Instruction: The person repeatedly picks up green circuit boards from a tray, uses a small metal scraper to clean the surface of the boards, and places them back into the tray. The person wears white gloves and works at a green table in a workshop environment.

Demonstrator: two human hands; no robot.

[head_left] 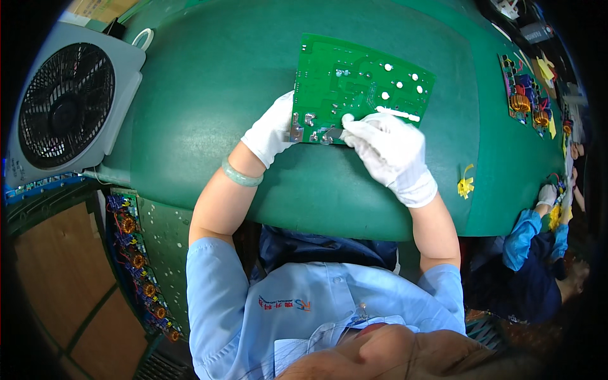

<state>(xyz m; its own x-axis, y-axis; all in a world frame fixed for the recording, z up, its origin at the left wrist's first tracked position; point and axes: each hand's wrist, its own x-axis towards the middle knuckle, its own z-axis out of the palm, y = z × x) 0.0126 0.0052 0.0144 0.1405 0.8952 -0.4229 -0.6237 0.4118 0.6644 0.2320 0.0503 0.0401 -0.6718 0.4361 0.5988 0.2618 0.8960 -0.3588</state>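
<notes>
A green circuit board (pixel 345 82) is held up over the table, its underside with solder joints and white patches toward me. My left hand (pixel 273 130), in a white glove, grips the board at its left edge; its fingers are mostly hidden behind the board. At the near edge of the board, my right hand (pixel 387 147), also gloved in white, is closed in a pinch. A small dark grey flat piece (pixel 334 133) shows at its fingertips against the board. Whether the fingers hold this piece or only touch it is unclear.
A grey box fan (pixel 66 104) stands at the left on the green table (pixel 209 114). A yellow tie (pixel 465 182) lies at the right. Boards with copper coils (pixel 522 101) sit at the far right; more boards (pixel 136 259) stand lower left. Another person (pixel 529 253) works at the right.
</notes>
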